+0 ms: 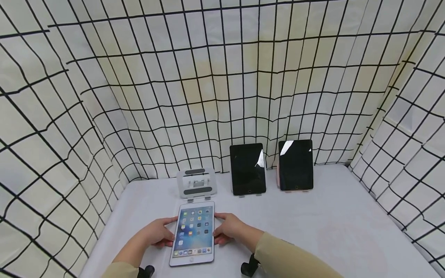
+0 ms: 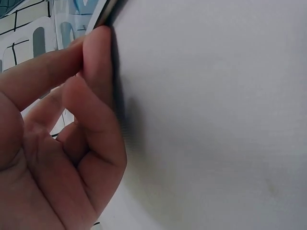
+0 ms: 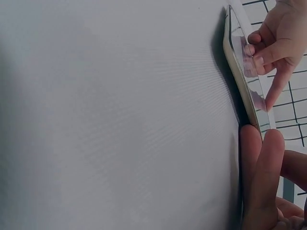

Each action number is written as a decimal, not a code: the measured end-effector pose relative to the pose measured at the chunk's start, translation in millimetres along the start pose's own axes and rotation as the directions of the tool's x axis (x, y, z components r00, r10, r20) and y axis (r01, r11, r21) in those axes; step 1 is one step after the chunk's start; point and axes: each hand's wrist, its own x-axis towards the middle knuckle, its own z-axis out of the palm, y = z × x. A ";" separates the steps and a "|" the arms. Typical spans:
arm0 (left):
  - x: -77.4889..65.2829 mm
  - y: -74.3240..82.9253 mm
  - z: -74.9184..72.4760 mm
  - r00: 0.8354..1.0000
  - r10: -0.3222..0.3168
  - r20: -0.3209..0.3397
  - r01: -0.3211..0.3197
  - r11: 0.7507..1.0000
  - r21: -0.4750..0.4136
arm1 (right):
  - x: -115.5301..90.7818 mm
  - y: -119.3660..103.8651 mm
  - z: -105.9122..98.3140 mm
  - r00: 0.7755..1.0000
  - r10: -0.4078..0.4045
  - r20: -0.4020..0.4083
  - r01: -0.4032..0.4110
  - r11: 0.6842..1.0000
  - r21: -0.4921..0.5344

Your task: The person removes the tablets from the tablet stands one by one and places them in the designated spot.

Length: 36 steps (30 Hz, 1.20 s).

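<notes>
A white-framed tablet (image 1: 194, 233) with its home screen lit lies face up in front of the person, its far end close to a stand. The left hand (image 1: 158, 232) grips its left edge, and the right hand (image 1: 227, 229) holds the right edge opposite. In the left wrist view, the fingertips of the left hand (image 2: 67, 129) meet at the tablet's edge, just over the white surface. The right wrist view has the right hand (image 3: 268, 187) pinching the rim of the tablet (image 3: 242, 79). Whether the tablet's underside fully touches the table cannot be told.
Beyond the tablet is a pale tablet stand (image 1: 197, 191) with grey pads. Two dark-screened tablets lean upright at the back, one in the middle (image 1: 248, 169) and another (image 1: 296, 165) to its right. A white cloth (image 1: 313, 231) covers the table; black-gridded walls (image 1: 243, 88) enclose it.
</notes>
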 end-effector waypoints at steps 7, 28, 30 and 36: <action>3.6 -1.8 0.4 1.000 0.016 -0.006 -0.015 0.998 0.066 | -2.4 0.4 -2.7 1.000 -0.002 0.003 0.002 1.000 -0.019; 7.5 -18.8 -7.6 0.996 0.059 0.065 -0.065 0.994 0.087 | -5.0 0.2 -6.6 1.000 0.016 0.023 -0.013 0.992 -0.124; 7.8 -19.1 -7.0 0.996 0.062 0.063 -0.067 0.994 0.080 | -5.9 -0.5 -7.1 1.000 0.017 0.021 -0.015 0.993 -0.121; 10.7 -22.4 -4.6 0.996 0.070 0.046 -0.073 0.995 0.068 | -7.8 -1.3 -10.9 1.000 0.002 0.010 -0.001 0.994 -0.109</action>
